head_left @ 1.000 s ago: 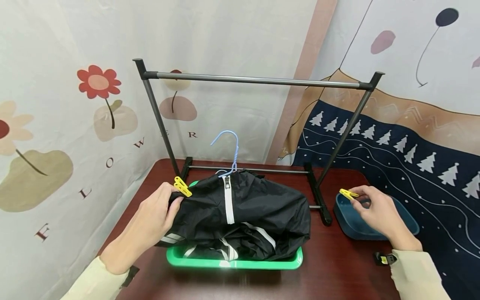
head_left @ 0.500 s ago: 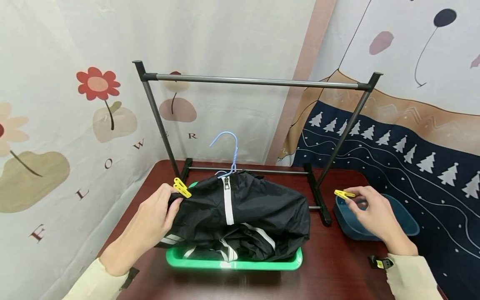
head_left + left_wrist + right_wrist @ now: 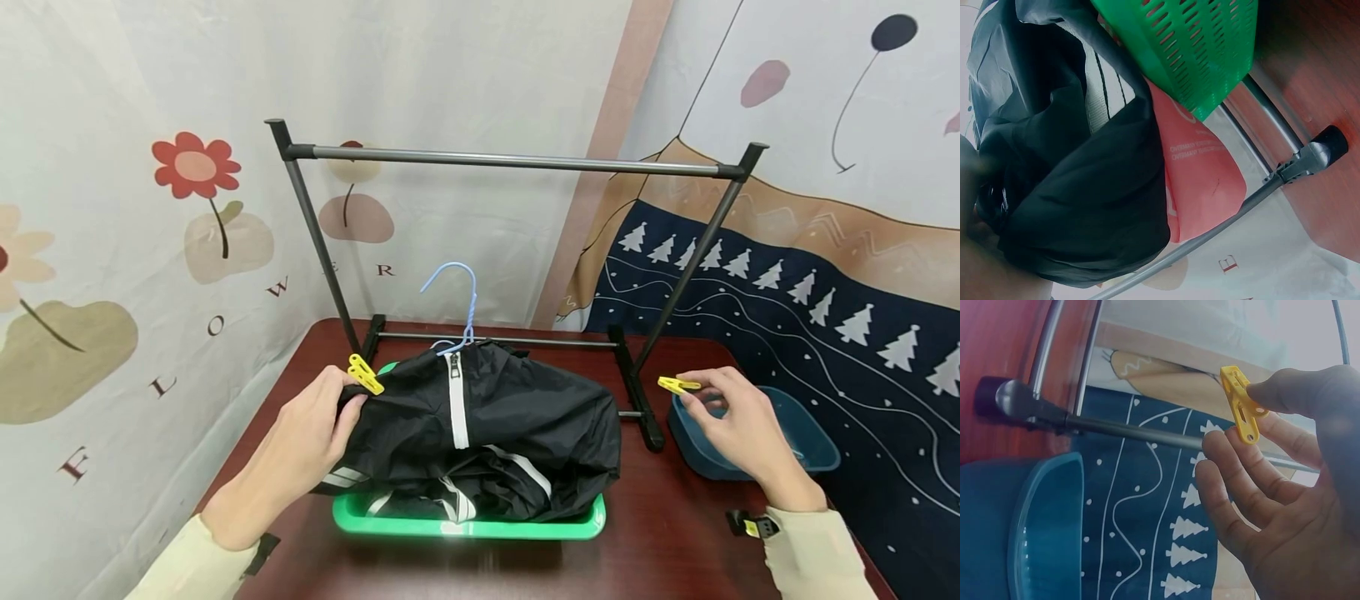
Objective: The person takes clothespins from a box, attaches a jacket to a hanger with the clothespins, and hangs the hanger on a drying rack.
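Observation:
A black jacket (image 3: pixel 525 396) with a white zipper strip lies bunched on a light-blue hanger (image 3: pixel 471 310), whose hook points up. My left hand (image 3: pixel 300 437) pinches the jacket at its left shoulder. Just above those fingers, a yellow clothespin (image 3: pixel 366 376) is clipped at the shoulder. Between thumb and fingertips, my right hand (image 3: pixel 738 421) holds a second yellow clothespin (image 3: pixel 678 385), near the blue bin; the right wrist view shows this clothespin (image 3: pixel 1239 403) against the thumb. Black cloth (image 3: pixel 1097 194) fills much of the left wrist view and hides most of the left fingers.
Under the jacket stands a green basket (image 3: pixel 468 530). A metal clothes rack (image 3: pixel 510 158) rises behind it, feet on the reddish-brown table (image 3: pixel 660 542). At the right is a blue bin (image 3: pixel 806 458). Pink printed material (image 3: pixel 1200 162) shows beside the jacket in the left wrist view.
My right hand has moved a little to the left with its clothespin, which now lies more level. The left hand and jacket have stayed in place.

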`<control>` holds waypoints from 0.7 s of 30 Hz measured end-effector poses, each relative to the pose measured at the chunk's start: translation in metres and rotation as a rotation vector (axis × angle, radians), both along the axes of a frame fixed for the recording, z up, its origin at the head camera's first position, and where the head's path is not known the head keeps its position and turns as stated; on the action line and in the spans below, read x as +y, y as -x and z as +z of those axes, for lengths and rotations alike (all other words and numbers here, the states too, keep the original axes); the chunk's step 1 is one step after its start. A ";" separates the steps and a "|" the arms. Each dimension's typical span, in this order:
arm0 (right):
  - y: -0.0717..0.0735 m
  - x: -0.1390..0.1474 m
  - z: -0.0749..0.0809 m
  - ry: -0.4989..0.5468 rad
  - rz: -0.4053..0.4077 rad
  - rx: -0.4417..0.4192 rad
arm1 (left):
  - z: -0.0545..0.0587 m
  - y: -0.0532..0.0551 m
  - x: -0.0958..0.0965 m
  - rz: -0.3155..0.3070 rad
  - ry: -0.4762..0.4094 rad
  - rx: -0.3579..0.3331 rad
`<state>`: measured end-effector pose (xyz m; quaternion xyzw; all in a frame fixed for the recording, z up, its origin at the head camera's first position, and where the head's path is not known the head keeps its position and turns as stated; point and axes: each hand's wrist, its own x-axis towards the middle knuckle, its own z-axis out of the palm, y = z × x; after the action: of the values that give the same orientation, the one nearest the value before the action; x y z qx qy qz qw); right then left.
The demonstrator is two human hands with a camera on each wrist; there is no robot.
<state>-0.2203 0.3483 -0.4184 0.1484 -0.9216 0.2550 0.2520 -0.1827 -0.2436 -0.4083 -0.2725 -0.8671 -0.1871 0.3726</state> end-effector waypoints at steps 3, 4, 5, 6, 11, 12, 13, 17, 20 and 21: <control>-0.001 -0.005 0.001 0.003 0.002 0.008 | 0.000 0.000 0.000 0.000 0.000 -0.001; -0.001 -0.006 0.001 0.005 0.003 0.013 | 0.000 0.001 0.000 0.000 0.001 -0.002; -0.001 -0.008 0.002 0.005 0.005 0.019 | 0.000 0.001 0.000 0.001 0.001 -0.003; -0.002 -0.010 0.002 0.006 0.009 0.027 | 0.000 0.001 0.000 0.001 0.001 -0.005; -0.003 -0.017 0.005 0.020 0.038 0.057 | 0.000 0.001 0.000 0.004 0.001 -0.010; -0.003 -0.018 0.006 0.024 0.043 0.065 | 0.000 0.001 0.000 0.004 0.001 -0.012; -0.003 -0.020 0.006 0.028 0.049 0.073 | 0.000 0.001 0.000 0.004 0.001 -0.013; -0.002 -0.026 0.010 0.040 0.062 0.109 | 0.000 0.001 0.000 -0.001 0.001 -0.019; -0.002 -0.032 0.013 0.047 0.065 0.119 | 0.000 0.001 0.000 -0.001 0.001 -0.019; -0.002 -0.033 0.013 0.055 0.065 0.120 | 0.000 0.001 0.000 0.001 0.002 -0.018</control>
<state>-0.2184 0.3152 -0.4053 0.1864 -0.8923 0.2788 0.3021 -0.1833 -0.2440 -0.4088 -0.2707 -0.8708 -0.1887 0.3644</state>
